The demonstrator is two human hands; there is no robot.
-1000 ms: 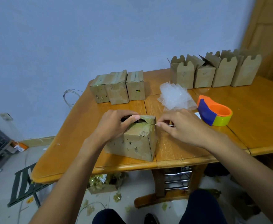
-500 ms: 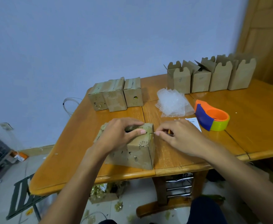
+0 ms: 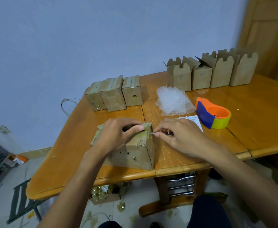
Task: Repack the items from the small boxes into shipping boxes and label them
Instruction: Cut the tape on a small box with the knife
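Worn box [image 3: 135, 153]: stands at the near edge of the table [image 3: 258, 112], directly in front of the person. Its cardboard is scuffed and pitted with small holes, and yellowed tape residue covers the top.

Left hand [image 3: 116, 137]: lies over the top of the box with fingers curled down around the upper edge, gripping it. The thumb presses on the top flap near the right corner.

Right hand [image 3: 179, 137]: just beside the box on its right, thumb and forefinger pinched together on a thin blade [image 3: 153, 133]. The tip meets the box at its top right edge. The tool appears to be a small knife, but the hand covers most of the handle.

Closed boxes [image 3: 115, 99]: three, taped, standing in a tight group at the rear left of the table.

Open boxes [image 3: 182, 78]: four in a row at the rear right, flaps standing up. Contents cannot be seen.

Bubble wrap [image 3: 171, 101]: a loose clear heap between the two groups of boxes.

Tape dispenser [image 3: 212, 115]: orange, blue and yellow, to the right of the wrap, lying on the table.

Label [image 3: 194, 120]: a white printed sheet, partly hidden behind the right hand, just beside the dispenser.

Floor under the table: a carton with yellowish scraps [image 3: 105, 195], with more scraps scattered around it.
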